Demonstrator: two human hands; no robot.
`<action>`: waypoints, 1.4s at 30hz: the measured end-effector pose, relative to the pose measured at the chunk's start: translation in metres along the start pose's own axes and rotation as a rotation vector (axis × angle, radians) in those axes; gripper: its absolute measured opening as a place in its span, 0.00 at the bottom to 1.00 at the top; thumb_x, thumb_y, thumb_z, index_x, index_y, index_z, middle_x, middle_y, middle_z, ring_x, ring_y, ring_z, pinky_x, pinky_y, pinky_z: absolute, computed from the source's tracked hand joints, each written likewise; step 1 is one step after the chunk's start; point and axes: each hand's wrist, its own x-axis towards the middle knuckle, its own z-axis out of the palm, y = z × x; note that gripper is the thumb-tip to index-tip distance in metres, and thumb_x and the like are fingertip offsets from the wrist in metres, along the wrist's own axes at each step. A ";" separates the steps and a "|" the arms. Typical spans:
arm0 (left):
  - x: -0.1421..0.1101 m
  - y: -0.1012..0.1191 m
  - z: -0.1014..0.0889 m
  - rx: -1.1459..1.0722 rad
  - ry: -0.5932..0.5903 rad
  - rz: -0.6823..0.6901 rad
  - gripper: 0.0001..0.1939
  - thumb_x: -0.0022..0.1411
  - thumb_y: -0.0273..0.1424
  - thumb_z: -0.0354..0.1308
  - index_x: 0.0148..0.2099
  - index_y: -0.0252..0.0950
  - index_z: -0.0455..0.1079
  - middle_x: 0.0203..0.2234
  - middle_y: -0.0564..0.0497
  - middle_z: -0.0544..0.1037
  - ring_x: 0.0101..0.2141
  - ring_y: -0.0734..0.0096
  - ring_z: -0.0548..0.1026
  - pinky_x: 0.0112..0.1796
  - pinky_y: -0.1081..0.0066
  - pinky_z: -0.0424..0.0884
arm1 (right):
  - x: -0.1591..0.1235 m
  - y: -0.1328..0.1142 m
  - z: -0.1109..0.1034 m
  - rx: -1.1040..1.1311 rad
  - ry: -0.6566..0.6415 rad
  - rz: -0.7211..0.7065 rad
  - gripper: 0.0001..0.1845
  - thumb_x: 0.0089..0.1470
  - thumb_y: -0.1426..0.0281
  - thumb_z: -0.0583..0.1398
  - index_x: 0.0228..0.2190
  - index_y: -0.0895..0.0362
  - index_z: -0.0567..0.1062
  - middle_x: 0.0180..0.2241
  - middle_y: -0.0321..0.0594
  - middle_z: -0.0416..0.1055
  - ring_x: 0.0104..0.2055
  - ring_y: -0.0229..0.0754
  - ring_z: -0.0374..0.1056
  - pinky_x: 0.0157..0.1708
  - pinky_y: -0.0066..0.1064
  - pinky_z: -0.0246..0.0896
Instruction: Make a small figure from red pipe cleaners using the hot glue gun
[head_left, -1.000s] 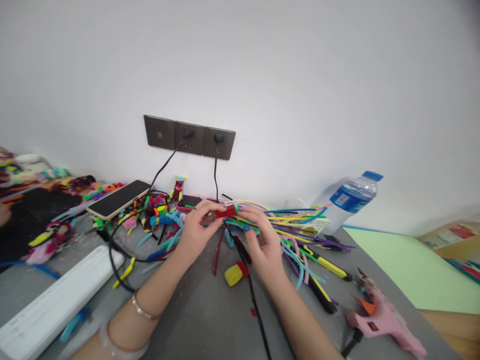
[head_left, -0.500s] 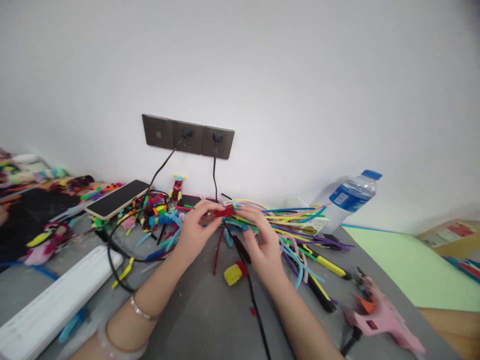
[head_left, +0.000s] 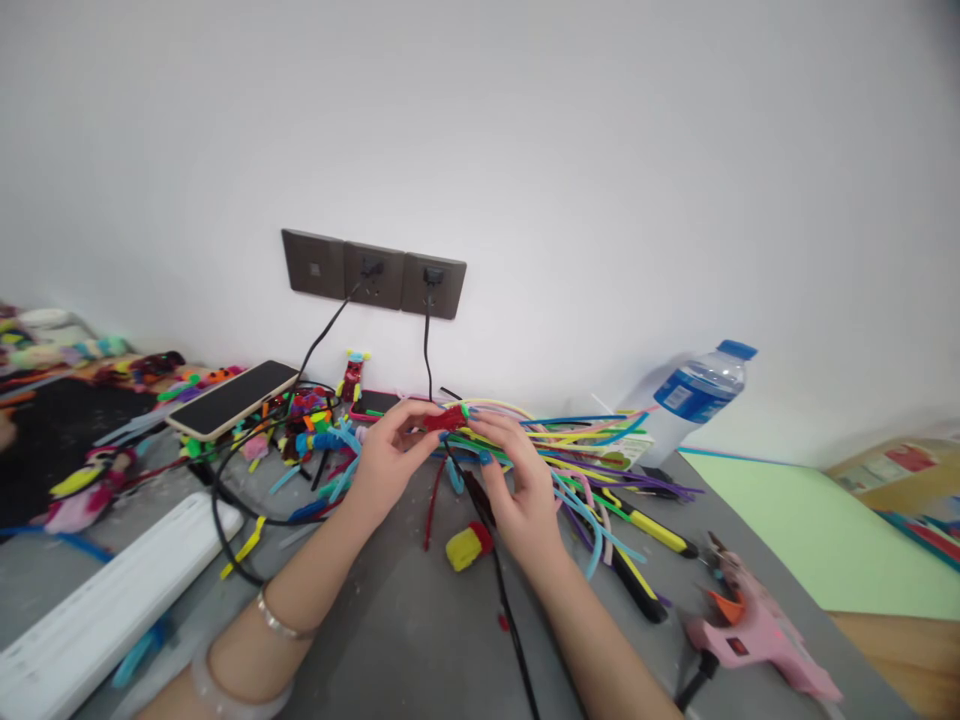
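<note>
Between my two hands is a small red fuzzy pipe-cleaner piece (head_left: 445, 419) with a bit of green at its right end. My left hand (head_left: 394, 450) pinches its left part between thumb and fingers. At the other end, the fingertips of my right hand (head_left: 523, 480) hold against the piece, while the thumb is bent and sits lower, apart from it. On the table below lies a yellow-and-red fuzzy piece (head_left: 466, 547). A red pipe cleaner (head_left: 433, 506) lies just left of it. Many coloured pipe cleaners (head_left: 592, 437) spread behind and right of my hands.
A pink glue gun (head_left: 761, 630), yellow-black cutters (head_left: 656, 530) and a water bottle (head_left: 701, 385) stand or lie at right. Left are a white power strip (head_left: 112, 610), a phone (head_left: 234, 398) and small fuzzy figures (head_left: 90, 485). Black cables (head_left: 510, 620) run across the table toward wall sockets (head_left: 375, 273).
Both hands stay nearly in place with the red piece between them. It is slightly tilted now, its green end showing more. The whole view has shifted a little.
</note>
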 end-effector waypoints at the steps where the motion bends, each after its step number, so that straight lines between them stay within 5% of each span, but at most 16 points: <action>1: 0.000 -0.001 0.000 0.000 0.000 0.002 0.08 0.57 0.27 0.62 0.41 0.37 0.75 0.37 0.48 0.80 0.39 0.67 0.78 0.39 0.70 0.75 | 0.000 0.000 0.000 0.008 -0.005 0.006 0.20 0.61 0.76 0.53 0.50 0.50 0.75 0.53 0.45 0.73 0.59 0.49 0.66 0.59 0.49 0.61; 11: 0.000 -0.002 0.003 -0.054 0.003 -0.025 0.08 0.57 0.28 0.62 0.41 0.36 0.75 0.37 0.48 0.80 0.39 0.67 0.78 0.40 0.69 0.75 | 0.000 0.002 0.001 0.059 0.057 0.038 0.18 0.62 0.74 0.53 0.51 0.52 0.74 0.52 0.46 0.73 0.58 0.50 0.66 0.59 0.50 0.61; 21: 0.002 -0.001 0.002 -0.081 0.046 -0.013 0.07 0.54 0.24 0.63 0.37 0.36 0.75 0.34 0.49 0.79 0.40 0.66 0.78 0.40 0.69 0.75 | -0.004 0.001 0.004 -0.019 -0.078 -0.027 0.25 0.61 0.76 0.53 0.57 0.50 0.69 0.60 0.45 0.68 0.64 0.48 0.61 0.63 0.50 0.56; 27: 0.003 -0.002 0.002 -0.141 0.033 -0.090 0.09 0.54 0.27 0.64 0.40 0.36 0.73 0.36 0.49 0.79 0.39 0.67 0.78 0.40 0.69 0.75 | -0.009 0.004 0.006 0.011 0.059 0.019 0.27 0.63 0.74 0.52 0.62 0.49 0.63 0.62 0.46 0.64 0.65 0.52 0.60 0.63 0.54 0.55; 36: 0.002 -0.002 0.001 -0.120 0.033 -0.097 0.09 0.54 0.30 0.65 0.39 0.36 0.74 0.36 0.48 0.79 0.40 0.65 0.78 0.40 0.69 0.75 | -0.008 0.001 0.004 0.011 -0.088 -0.015 0.33 0.63 0.74 0.53 0.66 0.49 0.53 0.63 0.47 0.64 0.66 0.50 0.59 0.64 0.54 0.54; 42: 0.004 0.000 0.001 -0.187 0.057 -0.184 0.15 0.54 0.36 0.67 0.43 0.36 0.73 0.36 0.48 0.80 0.36 0.67 0.78 0.38 0.68 0.76 | -0.009 0.004 0.007 0.088 0.037 0.041 0.33 0.65 0.70 0.53 0.68 0.49 0.50 0.66 0.49 0.58 0.68 0.51 0.55 0.65 0.56 0.51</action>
